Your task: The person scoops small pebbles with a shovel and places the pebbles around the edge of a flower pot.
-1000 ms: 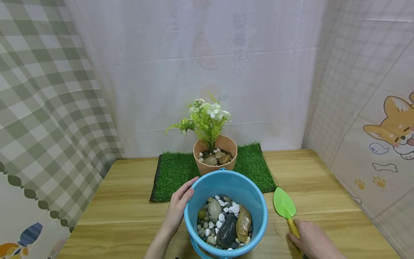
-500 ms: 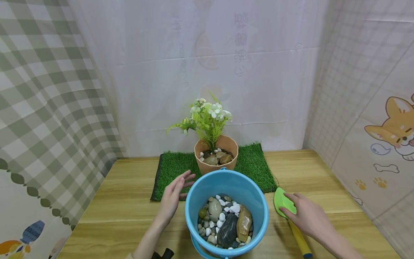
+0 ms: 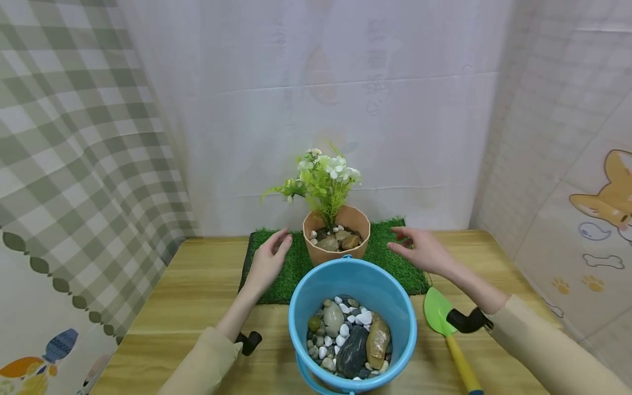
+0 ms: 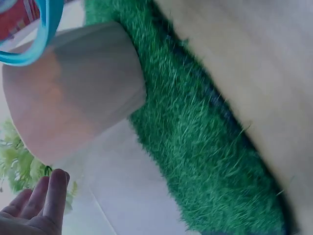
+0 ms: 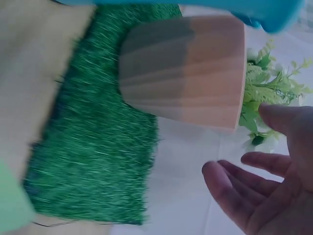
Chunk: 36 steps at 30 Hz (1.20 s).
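Note:
A terracotta-coloured flower pot [image 3: 338, 255] holds a plant with white flowers [image 3: 326, 181] and several stones, and stands on a green artificial grass mat [image 3: 281, 274]. My left hand [image 3: 269, 258] is in the air left of the pot, fingers relaxed and apart from it. On the pot's other side my right hand [image 3: 419, 249] hovers with fingers spread loosely, also holding nothing. In both wrist views the pot's side [image 4: 78, 93] lies close to the fingers without contact. A blue bucket [image 3: 402, 307] with pebbles and larger stones stands in front of the pot.
A hand trowel [image 3: 461, 362] with a green blade and yellow handle lies on the wooden table [image 3: 197, 307], right of the bucket and under my right forearm. White cloth [image 3: 237, 137] hangs behind, with patterned cloth at both sides.
My right hand has let go of the trowel's handle and moved forward to the pot's right. My left hand has left the bucket rim and moved forward to the pot's left.

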Tool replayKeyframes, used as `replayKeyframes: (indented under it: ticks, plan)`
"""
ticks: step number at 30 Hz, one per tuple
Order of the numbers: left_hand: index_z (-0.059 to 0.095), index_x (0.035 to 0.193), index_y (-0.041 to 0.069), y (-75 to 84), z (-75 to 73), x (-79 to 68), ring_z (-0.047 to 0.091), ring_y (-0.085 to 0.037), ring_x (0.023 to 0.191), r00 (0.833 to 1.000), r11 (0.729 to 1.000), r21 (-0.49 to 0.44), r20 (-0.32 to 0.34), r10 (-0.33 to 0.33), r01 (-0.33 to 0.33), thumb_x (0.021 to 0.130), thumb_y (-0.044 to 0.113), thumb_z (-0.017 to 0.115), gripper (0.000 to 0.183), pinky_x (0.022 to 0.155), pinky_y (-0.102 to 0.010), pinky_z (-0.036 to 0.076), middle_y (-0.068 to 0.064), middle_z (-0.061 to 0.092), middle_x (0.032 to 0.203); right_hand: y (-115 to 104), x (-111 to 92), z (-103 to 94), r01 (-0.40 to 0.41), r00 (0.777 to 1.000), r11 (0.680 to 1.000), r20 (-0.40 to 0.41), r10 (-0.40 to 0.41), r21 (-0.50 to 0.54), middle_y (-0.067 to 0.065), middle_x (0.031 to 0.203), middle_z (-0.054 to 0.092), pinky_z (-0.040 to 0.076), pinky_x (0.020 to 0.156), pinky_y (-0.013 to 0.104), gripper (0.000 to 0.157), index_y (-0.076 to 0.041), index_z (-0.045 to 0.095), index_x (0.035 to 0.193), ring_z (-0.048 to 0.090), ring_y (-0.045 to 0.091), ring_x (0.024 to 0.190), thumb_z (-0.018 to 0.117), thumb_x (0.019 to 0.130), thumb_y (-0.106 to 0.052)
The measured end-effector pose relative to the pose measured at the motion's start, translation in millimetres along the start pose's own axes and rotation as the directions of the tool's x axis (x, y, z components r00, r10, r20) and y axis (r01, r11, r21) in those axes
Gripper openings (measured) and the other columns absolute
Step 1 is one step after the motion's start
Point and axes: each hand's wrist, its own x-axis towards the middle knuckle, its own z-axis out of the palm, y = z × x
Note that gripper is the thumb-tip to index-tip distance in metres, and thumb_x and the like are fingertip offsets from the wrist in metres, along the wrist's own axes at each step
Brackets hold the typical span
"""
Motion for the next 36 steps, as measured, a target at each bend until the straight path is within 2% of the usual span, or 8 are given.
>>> replayKeyframes:
  ticks: [6, 12, 17, 21, 25, 30, 33, 36]
  plan:
    - [0.045, 0.159, 0.012, 4.7, 8.0, 25.2, 0.065, -0.04, 0.131, 0.999, 0.996, 0.087, 0.037, -0.022, 0.019, 0.111, 0.045, 0.049, 0.059, 0.104, -0.056, 0.056, -0.017, 0.057, 0.156, -12.9, 48.7, -4.1, 0.029, 0.995, 0.999, 0.094, -0.027, -0.016, 0.029, 0.131, 0.07, 0.059, 0.097, 0.056, 0.059, 0.007, 0.05, 0.151, 0.07, 0.044, 0.118, 0.059, 0.107, -0.032]
    - [0.042, 0.161, 0.01, 7.4, 17.0, 44.3, 0.057, -0.041, 0.142, 0.995, 0.993, 0.105, 0.068, -0.068, 0.061, 0.109, 0.051, 0.05, 0.066, 0.115, -0.059, 0.05, -0.018, 0.055, 0.158, -22.3, 77.6, 1.0, 0.02, 0.987, 0.999, 0.163, -0.015, -0.026, 0.031, 0.134, 0.068, 0.058, 0.1, 0.055, 0.06, 0.009, 0.049, 0.151, 0.068, 0.044, 0.123, 0.055, 0.109, -0.034]
    - [0.045, 0.159, 0.008, 6.4, 26.0, 53.0, 0.052, -0.042, 0.147, 0.993, 0.989, 0.14, 0.096, -0.07, 0.056, 0.107, 0.05, 0.054, 0.067, 0.117, -0.061, 0.046, -0.02, 0.058, 0.154, -22.1, 90.1, 5.9, 0.02, 0.983, 0.999, 0.184, -0.014, -0.026, 0.025, 0.105, 0.077, 0.06, 0.079, 0.039, 0.055, 0.013, 0.057, 0.142, 0.074, 0.031, 0.088, 0.057, 0.108, -0.03]
    - [0.051, 0.154, 0.004, 7.2, 30.3, 57.2, 0.06, -0.041, 0.138, 0.994, 0.986, 0.157, 0.094, -0.064, 0.049, 0.107, 0.039, 0.058, 0.059, 0.112, -0.06, 0.051, -0.022, 0.065, 0.145, -23.9, 97.2, 8.5, 0.001, 0.981, 1.0, 0.196, 0.005, -0.027, 0.019, 0.083, 0.075, 0.057, 0.074, 0.034, 0.05, 0.015, 0.059, 0.137, 0.071, 0.028, 0.073, 0.058, 0.107, -0.024]
    - [0.056, 0.15, 0.002, 11.3, 33.2, 59.6, 0.066, -0.04, 0.129, 0.993, 0.986, 0.156, 0.087, -0.076, 0.062, 0.105, 0.03, 0.061, 0.053, 0.105, -0.056, 0.056, -0.023, 0.069, 0.139, -25.4, 103.0, 11.1, -0.033, 0.981, 0.999, 0.19, 0.039, -0.037, 0.022, 0.091, 0.079, 0.059, 0.074, 0.032, 0.041, 0.014, 0.064, 0.131, 0.075, 0.03, 0.075, 0.059, 0.105, -0.017]
    - [0.06, 0.146, 0.002, 16.4, 33.9, 62.3, 0.071, -0.038, 0.121, 0.995, 0.983, 0.174, 0.07, -0.072, 0.059, 0.104, 0.025, 0.062, 0.048, 0.098, -0.052, 0.06, -0.022, 0.073, 0.132, -29.0, 107.6, 13.5, -0.063, 0.983, 0.997, 0.173, 0.068, -0.032, 0.024, 0.099, 0.079, 0.055, 0.063, 0.023, 0.03, 0.011, 0.071, 0.12, 0.076, 0.024, 0.073, 0.057, 0.1, -0.007]
    - [0.06, 0.146, 0.002, 18.5, 33.7, 62.4, 0.073, -0.037, 0.118, 0.995, 0.981, 0.186, 0.074, -0.063, 0.048, 0.104, 0.022, 0.062, 0.047, 0.091, -0.047, 0.062, -0.021, 0.074, 0.131, -31.3, 108.0, 12.8, -0.073, 0.983, 0.996, 0.164, 0.079, -0.045, 0.021, 0.094, 0.079, 0.05, 0.059, 0.021, 0.029, 0.01, 0.073, 0.114, 0.071, 0.017, 0.068, 0.056, 0.096, -0.003]
    - [0.06, 0.147, 0.001, 20.1, 33.2, 62.0, 0.076, -0.031, 0.107, 0.995, 0.98, 0.196, 0.082, -0.048, 0.031, 0.104, 0.02, 0.06, 0.046, 0.075, -0.036, 0.059, -0.021, 0.074, 0.131, -33.6, 108.0, 11.2, -0.08, 0.984, 0.996, 0.159, 0.086, -0.045, 0.018, 0.086, 0.077, 0.047, 0.057, 0.021, 0.025, 0.01, 0.074, 0.109, 0.067, 0.016, 0.065, 0.056, 0.094, 0.0]
